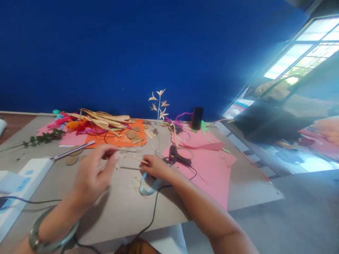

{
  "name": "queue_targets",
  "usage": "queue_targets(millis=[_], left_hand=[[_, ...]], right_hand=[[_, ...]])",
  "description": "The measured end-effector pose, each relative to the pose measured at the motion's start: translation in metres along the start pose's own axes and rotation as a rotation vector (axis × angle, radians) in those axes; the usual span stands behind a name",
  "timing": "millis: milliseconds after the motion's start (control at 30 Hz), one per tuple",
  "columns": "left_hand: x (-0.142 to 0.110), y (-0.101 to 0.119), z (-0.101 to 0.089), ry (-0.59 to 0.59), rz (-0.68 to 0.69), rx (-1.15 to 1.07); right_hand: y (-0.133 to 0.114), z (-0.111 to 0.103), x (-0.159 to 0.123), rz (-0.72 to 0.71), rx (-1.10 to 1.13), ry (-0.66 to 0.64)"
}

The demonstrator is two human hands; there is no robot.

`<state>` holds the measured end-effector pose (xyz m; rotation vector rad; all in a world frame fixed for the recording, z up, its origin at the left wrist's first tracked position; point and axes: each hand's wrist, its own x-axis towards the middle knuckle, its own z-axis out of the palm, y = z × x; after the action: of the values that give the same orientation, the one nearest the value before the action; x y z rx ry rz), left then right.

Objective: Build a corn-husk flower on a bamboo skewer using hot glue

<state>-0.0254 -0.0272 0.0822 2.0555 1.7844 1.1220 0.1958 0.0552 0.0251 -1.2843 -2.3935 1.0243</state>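
My left hand (92, 173) is raised over the table, its thumb and index fingertips close together in a pinch. Whatever is between them is too small to make out. Low over the table, my right hand (156, 167) has its fingers closed on a thin pale strip (135, 158) that points toward my left fingertips. Beneath the right hand lies a light blue looped object (145, 191), partly covered, with a grey blade-like piece (129, 168) to its left. Pale fibre scraps (135, 184) lie beside it.
A black glue gun (180, 157) rests on pink sheets (212, 176), its cable crossing the table. Behind stand a dried-husk flower stem (159, 106) and a phone (197, 119). Dry strips (106, 118) lie on orange paper (119, 141). A white power strip (29, 183) is at left.
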Motion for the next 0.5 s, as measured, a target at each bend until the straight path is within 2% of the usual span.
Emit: queue_targets(millis=[100, 167, 333, 500], left_hand=[[0.022, -0.017, 0.012, -0.350, -0.041, 0.250], [0.036, -0.033, 0.020, -0.470, -0.037, 0.376], [0.049, -0.066, 0.028, -0.496, 0.108, 0.344], [0.042, -0.069, 0.025, -0.556, 0.135, 0.355]], right_hand=[[-0.001, 0.000, 0.000, 0.029, 0.011, 0.036], [-0.001, 0.000, 0.000, 0.051, -0.004, 0.046], [-0.004, -0.002, 0.000, 0.049, -0.048, 0.034], [-0.003, 0.000, 0.002, 0.074, -0.060, 0.024]])
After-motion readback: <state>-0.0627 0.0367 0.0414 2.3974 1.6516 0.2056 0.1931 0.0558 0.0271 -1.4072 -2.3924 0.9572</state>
